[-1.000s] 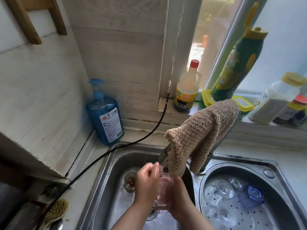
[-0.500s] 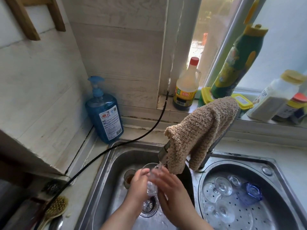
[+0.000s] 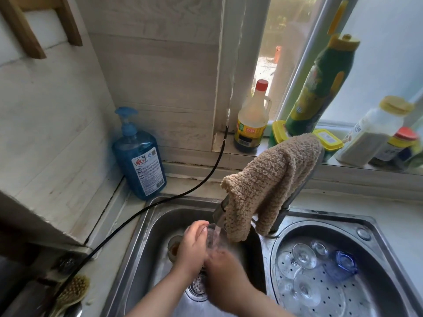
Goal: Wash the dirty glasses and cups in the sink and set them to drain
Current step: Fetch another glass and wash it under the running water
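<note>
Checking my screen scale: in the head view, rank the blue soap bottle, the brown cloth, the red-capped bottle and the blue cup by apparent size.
1. Brown cloth
2. Blue soap bottle, close behind it
3. Red-capped bottle, farther off, so perhaps understated
4. Blue cup

Blue soap bottle stands on worktop.

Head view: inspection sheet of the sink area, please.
Surface: steel double sink, left basin wet.
Job's things: clear glass under the faucet stream; rinsed glasses and a blue cup on the perforated drain tray.
Clutter: blue soap bottle, brown cloth over the faucet, brush, bottles on the sill.
Hands: left hand grips the glass; right hand blurred below it.
Cables: black hose crosses the counter.
Surroundings: tiled wall, window.
</note>
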{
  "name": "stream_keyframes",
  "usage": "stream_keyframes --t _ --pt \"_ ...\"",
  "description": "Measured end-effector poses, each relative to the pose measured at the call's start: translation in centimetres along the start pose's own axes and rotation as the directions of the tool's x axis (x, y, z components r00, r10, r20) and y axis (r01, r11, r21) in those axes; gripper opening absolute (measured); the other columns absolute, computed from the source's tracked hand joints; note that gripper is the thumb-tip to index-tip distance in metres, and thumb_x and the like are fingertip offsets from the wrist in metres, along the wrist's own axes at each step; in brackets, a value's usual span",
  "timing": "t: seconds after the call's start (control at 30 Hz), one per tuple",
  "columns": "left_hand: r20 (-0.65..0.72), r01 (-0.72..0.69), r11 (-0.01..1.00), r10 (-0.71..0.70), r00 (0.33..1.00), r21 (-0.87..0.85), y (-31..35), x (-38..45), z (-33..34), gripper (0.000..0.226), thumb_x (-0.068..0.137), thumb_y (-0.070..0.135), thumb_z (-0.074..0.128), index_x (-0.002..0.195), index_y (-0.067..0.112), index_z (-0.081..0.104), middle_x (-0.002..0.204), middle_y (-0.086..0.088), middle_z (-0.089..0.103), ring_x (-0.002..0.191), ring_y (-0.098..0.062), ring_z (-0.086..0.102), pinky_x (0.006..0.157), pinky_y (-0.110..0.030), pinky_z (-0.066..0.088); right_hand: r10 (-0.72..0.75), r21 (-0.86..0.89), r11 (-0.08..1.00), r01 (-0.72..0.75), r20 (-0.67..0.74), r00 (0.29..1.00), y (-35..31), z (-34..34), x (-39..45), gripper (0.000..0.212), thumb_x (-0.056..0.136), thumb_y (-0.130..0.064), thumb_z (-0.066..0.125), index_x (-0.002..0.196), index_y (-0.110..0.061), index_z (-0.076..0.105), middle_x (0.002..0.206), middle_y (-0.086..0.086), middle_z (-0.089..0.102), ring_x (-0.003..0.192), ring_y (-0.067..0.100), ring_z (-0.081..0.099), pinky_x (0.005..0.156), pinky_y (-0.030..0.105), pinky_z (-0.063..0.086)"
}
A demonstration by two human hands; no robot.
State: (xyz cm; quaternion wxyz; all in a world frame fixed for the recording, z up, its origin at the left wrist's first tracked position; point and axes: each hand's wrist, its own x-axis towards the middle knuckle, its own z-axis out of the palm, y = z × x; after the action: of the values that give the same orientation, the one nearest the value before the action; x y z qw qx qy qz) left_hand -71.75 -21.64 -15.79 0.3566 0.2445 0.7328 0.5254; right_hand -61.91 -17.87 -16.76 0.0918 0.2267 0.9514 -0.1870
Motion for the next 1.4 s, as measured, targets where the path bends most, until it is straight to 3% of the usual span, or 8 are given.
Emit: stream_keyframes --t 0.1,0.27,0.43,0.6,0.77,0.87,1.2,1.4 --pt "-0.014 0.031 1.0 -0.031 0.999 0.005 -0.7 0.2 -0.3 0.03 0.098 0.006 0.046 0.086 0.031 0.058 0.096 0.011 0.062 0.092 -0.003 0.057 0.08 -0.013 0.042 0.033 0.273 0.962 -0.025 -0.023 0.999 -0.5 0.2 -0.2 0.045 0.084 -0.024 0.055 0.129 -0.02 0.052 0.124 0.005 0.062 0.115 0.025 0.055 0.097 0.03 0.042" --pt "0.196 0.162 0.985 -0.172 0.965 0.066 -0.9 1.2 -1.6 0.023 0.096 0.004 0.049 0.09 0.021 0.064 0.098 0.001 0.068 0.101 -0.018 0.06 0.082 -0.021 0.045 -0.323 -0.241 0.933 0.266 -0.242 0.915 3.3 -0.1 -0.7 0.032 0.072 -0.031 0.041 0.076 -0.033 0.073 0.08 -0.02 0.071 0.086 -0.001 0.067 0.095 0.025 0.043" --pt "0.116 0.197 0.979 -0.191 0.975 -0.044 0.0 -0.7 -0.7 0.029 0.094 0.007 0.051 0.119 0.02 0.056 0.111 0.006 0.059 0.1 -0.008 0.057 0.08 -0.019 0.043 -0.141 -0.161 0.982 0.103 -0.247 0.959 2.8 -0.7 -0.7 0.023 0.065 -0.05 0.061 0.061 -0.027 0.064 0.053 -0.012 0.061 0.049 0.003 0.057 0.052 0.018 0.042" --pt "0.111 0.28 0.96 -0.278 0.954 0.005 -0.6 -0.6 -0.6 0.02 0.098 0.024 0.045 0.096 0.017 0.064 0.09 -0.003 0.066 0.087 -0.018 0.061 0.085 -0.037 0.05 -0.021 0.277 0.957 0.089 -0.24 0.971 1.7 -0.7 -0.9 0.045 0.075 -0.06 0.044 0.1 -0.033 0.069 0.099 -0.011 0.072 0.092 0.009 0.063 0.085 0.022 0.042" --pt "0.278 0.277 0.957 -0.289 0.916 0.081 -0.1 0.3 -2.0 0.029 0.087 0.029 0.049 0.105 0.012 0.065 0.107 -0.009 0.066 0.106 -0.028 0.06 0.096 -0.051 0.049 -0.308 -0.045 0.951 0.305 -0.171 0.936 4.7 -0.8 -0.5 0.013 0.074 -0.04 0.068 0.076 -0.027 0.069 0.077 -0.012 0.07 0.082 0.006 0.064 0.093 0.026 0.047" --pt "0.147 0.277 0.961 -0.271 0.951 -0.02 -0.1 -0.8 -0.8 0.051 0.074 0.043 0.054 0.121 0.027 0.05 0.119 -0.003 0.06 0.111 -0.021 0.057 0.095 -0.038 0.048 -0.24 0.003 0.969 0.247 -0.222 0.945 2.9 -2.0 -0.7 0.02 0.078 -0.047 0.062 0.085 -0.032 0.073 0.082 -0.012 0.071 0.077 0.007 0.063 0.073 0.019 0.046" --pt "0.353 0.317 0.941 -0.338 0.872 0.119 -0.5 0.5 -2.7 0.038 0.089 0.05 0.046 0.103 0.022 0.067 0.106 -0.001 0.066 0.1 -0.018 0.061 0.083 -0.031 0.047 -0.21 0.203 0.946 0.251 -0.204 0.956 3.6 -1.7 -2.3 0.021 0.088 -0.04 0.054 0.087 -0.026 0.069 0.092 -0.011 0.07 0.091 0.002 0.06 0.109 0.018 0.024" --pt "0.221 0.207 0.977 -0.211 0.952 0.04 -0.7 -0.8 -1.3 0.039 0.088 0.059 0.049 0.103 0.026 0.065 0.103 0.001 0.069 0.098 -0.013 0.063 0.084 -0.028 0.049 0.124 0.897 0.44 -0.04 -0.017 0.992 2.5 -2.2 -2.0 0.016 0.089 -0.008 0.059 0.077 -0.019 0.062 0.069 -0.007 0.061 0.069 0.007 0.055 0.072 0.021 0.045"
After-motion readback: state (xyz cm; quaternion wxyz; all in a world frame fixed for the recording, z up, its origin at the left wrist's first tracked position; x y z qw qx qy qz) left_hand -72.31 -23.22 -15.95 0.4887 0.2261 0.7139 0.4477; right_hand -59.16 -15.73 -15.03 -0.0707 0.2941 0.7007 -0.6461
